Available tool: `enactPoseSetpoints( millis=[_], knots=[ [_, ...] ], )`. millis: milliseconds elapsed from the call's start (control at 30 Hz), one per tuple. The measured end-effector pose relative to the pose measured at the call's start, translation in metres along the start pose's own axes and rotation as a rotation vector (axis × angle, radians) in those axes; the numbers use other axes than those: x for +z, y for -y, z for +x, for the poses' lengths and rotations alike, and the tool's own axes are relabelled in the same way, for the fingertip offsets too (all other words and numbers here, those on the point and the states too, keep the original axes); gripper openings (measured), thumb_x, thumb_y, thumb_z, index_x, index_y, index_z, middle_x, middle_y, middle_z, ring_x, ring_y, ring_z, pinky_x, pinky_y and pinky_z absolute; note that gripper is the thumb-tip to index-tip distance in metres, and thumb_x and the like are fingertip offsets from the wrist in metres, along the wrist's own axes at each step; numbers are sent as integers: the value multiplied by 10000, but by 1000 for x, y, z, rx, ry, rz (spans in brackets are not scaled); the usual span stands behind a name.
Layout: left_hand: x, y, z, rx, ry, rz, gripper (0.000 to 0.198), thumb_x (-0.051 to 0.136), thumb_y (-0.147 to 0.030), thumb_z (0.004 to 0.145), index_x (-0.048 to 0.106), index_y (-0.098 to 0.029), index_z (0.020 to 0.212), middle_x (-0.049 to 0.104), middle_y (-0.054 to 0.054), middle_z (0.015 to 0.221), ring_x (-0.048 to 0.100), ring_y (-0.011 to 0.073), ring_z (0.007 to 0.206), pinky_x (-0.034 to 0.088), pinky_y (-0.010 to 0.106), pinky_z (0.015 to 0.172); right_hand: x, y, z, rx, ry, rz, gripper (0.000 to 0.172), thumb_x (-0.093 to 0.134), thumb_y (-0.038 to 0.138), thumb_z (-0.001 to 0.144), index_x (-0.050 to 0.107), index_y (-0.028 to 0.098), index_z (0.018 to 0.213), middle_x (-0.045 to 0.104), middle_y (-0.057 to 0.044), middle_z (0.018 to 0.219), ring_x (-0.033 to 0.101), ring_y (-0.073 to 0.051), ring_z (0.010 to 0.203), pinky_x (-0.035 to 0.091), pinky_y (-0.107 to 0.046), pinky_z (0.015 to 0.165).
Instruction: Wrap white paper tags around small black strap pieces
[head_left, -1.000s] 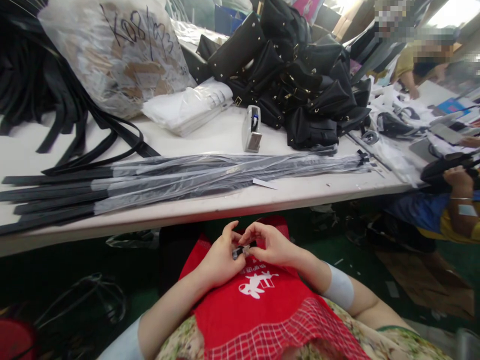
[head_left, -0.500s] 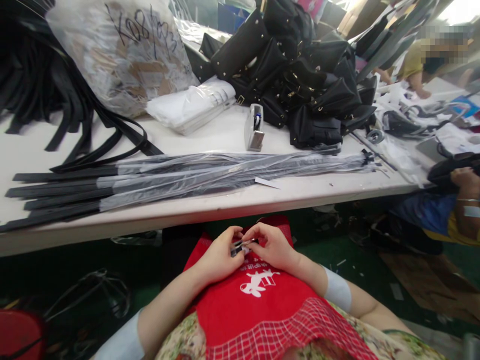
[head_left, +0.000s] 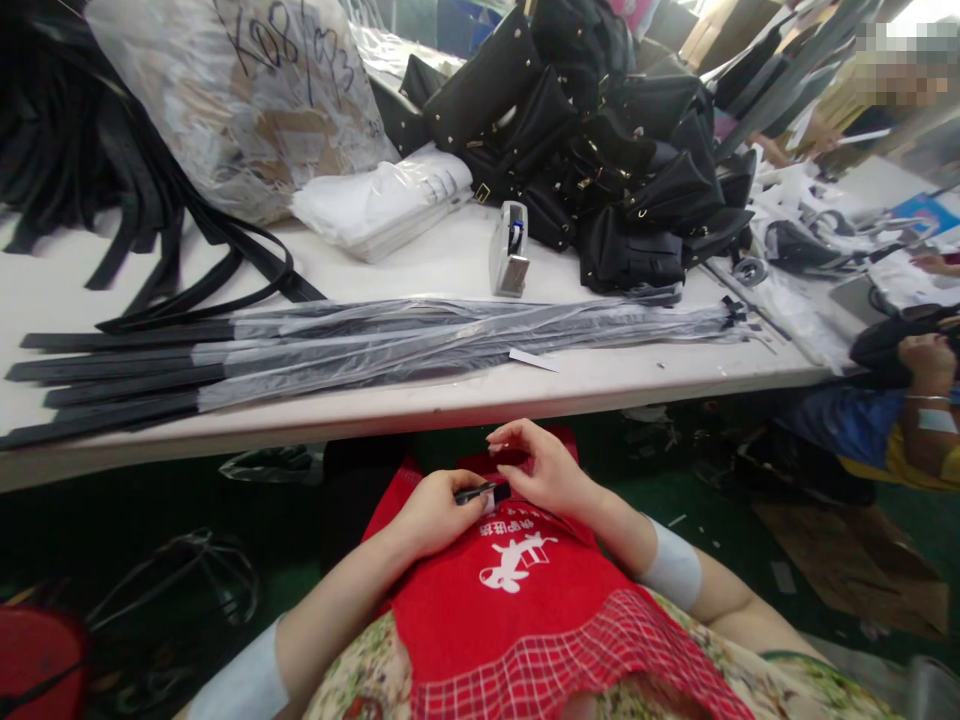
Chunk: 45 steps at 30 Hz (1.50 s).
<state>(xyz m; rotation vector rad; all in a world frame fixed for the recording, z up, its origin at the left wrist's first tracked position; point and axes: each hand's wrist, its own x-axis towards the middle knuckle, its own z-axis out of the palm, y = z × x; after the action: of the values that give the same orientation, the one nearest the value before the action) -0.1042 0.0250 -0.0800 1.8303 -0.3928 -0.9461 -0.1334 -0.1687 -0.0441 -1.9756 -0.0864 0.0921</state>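
Observation:
Over the red apron (head_left: 465, 610), my left hand (head_left: 435, 515) is closed on a small dark piece with a white part (head_left: 491, 494), pinched between thumb and fingers. Its exact kind is too small to make out. My right hand (head_left: 544, 468) is just to the right, with thumb and fingers apart. The right thumb is close to the end of the dark piece; whether it touches I cannot tell. In front of both hands, black straps in clear plastic sleeves (head_left: 360, 350) lie along the white table (head_left: 600, 385).
A tape dispenser (head_left: 510, 250) stands behind the straps. Farther back are a pile of black bags (head_left: 600, 150), a stack of plastic bags (head_left: 382, 205), a large filled sack (head_left: 247, 110) and loose black straps (head_left: 75, 150). At right, another person's hand (head_left: 928, 360) rests near dark material.
My right hand has come off the small piece, lifting slightly up and away with its fingers spreading. My left hand keeps hold of the piece. The view has shifted slightly.

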Motion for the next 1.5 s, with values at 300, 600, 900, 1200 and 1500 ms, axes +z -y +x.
enactPoseSetpoints(
  millis=[300, 600, 900, 1200, 1500],
  knots=[
    [2, 1, -3, 43, -30, -46, 266, 592, -367, 779, 688, -171, 931, 742, 71, 934, 674, 249, 865, 494, 337, 772, 14, 0, 2, 6, 121, -219, 136, 640, 99, 789, 642, 217, 856, 715, -18, 839, 673, -169, 774, 544, -294, 725],
    [-1, 5, 4, -152, 11, -485, 219, 565, -392, 706, 556, -174, 693, 628, 13, 572, 490, 115, 476, 323, 230, 473, 17, 3, -12, -294, 172, -412, 212, 517, 32, 799, 590, 226, 844, 712, -31, 828, 662, -175, 766, 515, -278, 711],
    [-8, -17, 1, -7, -3, -502, 217, 558, -387, 743, 563, -171, 768, 587, -12, 575, 471, 109, 499, 339, 229, 497, 2, 18, -11, -260, -106, -221, 177, 607, 120, 840, 571, 253, 951, 725, -59, 986, 682, -199, 939, 539, -337, 860],
    [-3, -15, 1, -15, 45, -350, 246, 574, -402, 742, 612, -164, 792, 603, -6, 639, 521, 142, 596, 388, 258, 567, 0, 14, 13, -282, 178, -497, 151, 640, 61, 761, 615, 209, 775, 694, -3, 732, 605, -164, 694, 480, -286, 667],
    [-1, -10, -2, -163, 34, -710, 261, 607, -392, 658, 600, -145, 743, 648, 26, 614, 523, 124, 572, 347, 227, 551, -7, 10, 4, -641, 351, -652, 150, 522, 65, 798, 587, 199, 815, 732, -52, 843, 626, -184, 741, 524, -312, 722]
  ],
)
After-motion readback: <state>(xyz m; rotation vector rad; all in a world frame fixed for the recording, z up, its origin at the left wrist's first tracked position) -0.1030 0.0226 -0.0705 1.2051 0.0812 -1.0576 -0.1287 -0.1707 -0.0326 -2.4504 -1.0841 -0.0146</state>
